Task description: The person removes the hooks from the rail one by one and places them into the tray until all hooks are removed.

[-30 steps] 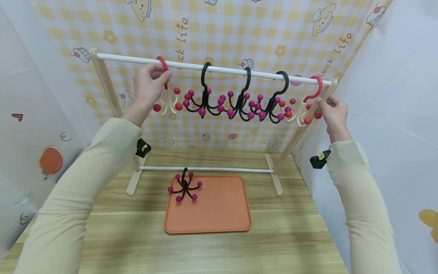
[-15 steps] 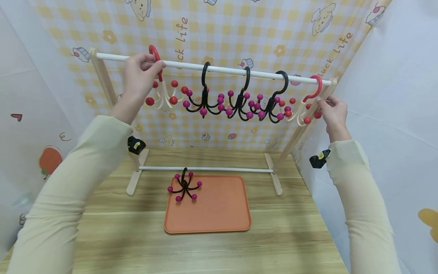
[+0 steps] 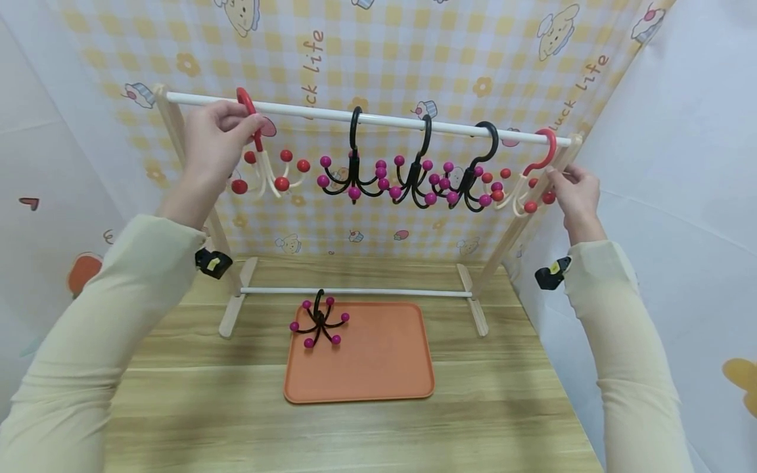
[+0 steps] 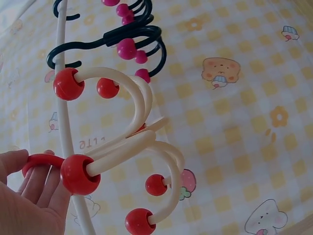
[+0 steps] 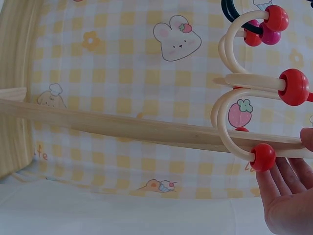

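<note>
My left hand (image 3: 214,139) pinches the red hook (image 3: 244,97) of a cream multi-arm hanger (image 4: 122,151) with red ball tips. That hook sits over the left part of the white top rod (image 3: 307,113). My right hand (image 3: 578,196) grips the right wooden upright (image 3: 510,242) of the rack, just below the rod, its thumb on one side and fingers on the other in the right wrist view. Beside it hangs a second cream hanger with a red hook (image 3: 552,146). Between the two hang three black hangers with magenta balls, one being the leftmost black hanger (image 3: 354,172).
An orange tray (image 3: 378,368) lies on the wooden table (image 3: 497,401), in front of the rack's lower white bar (image 3: 355,291). Another black hanger (image 3: 319,320) with magenta balls lies at the tray's back left corner. A yellow checked cloth (image 3: 402,39) hangs behind.
My left hand has moved left along the rod with the cream hanger, lifting it midway and then lowering it. My right hand has stayed on the upright.
</note>
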`<state>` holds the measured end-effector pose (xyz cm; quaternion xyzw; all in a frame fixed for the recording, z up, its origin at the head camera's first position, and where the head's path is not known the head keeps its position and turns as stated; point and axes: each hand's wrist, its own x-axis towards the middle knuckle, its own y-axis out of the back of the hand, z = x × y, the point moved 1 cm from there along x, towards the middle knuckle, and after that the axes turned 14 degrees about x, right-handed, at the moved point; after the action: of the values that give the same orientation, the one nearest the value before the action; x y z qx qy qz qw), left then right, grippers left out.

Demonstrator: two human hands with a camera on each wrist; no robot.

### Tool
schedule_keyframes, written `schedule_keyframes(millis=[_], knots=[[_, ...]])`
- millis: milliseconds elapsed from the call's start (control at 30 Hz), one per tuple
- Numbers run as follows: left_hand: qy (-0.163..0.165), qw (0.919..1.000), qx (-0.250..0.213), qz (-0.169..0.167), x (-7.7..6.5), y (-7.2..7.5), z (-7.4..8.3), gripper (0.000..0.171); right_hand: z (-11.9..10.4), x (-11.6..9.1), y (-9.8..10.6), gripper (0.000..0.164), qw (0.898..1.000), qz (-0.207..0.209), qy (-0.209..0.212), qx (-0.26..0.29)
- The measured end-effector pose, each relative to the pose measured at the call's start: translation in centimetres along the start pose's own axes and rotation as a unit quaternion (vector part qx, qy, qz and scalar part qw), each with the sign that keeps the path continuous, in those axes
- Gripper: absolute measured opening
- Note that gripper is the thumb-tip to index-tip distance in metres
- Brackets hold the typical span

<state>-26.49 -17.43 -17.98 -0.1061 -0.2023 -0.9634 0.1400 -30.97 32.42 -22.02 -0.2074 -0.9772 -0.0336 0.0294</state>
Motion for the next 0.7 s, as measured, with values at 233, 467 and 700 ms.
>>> schedule_keyframes(millis=[233, 467, 700], knots=[[0.005, 0.9996, 0.026, -0.01, -0.6, -0.4, -1.6, 0.027, 0.0, 0.1, 0.0, 0.057, 1.0, -0.002, 0.002, -0.006], [0.029, 0.9971, 0.054, -0.044, -1.4, -1.6, -3.3, 0.03, 0.3, 0.5, 0.2, 0.058, 1.0, -0.001, 0.003, -0.015], [0.045, 0.993, 0.054, -0.095, -2.2, -3.7, -5.4, 0.038, 4.7, 7.8, 2.9, 0.051, 1.0, 0.015, 0.001, 0.027]])
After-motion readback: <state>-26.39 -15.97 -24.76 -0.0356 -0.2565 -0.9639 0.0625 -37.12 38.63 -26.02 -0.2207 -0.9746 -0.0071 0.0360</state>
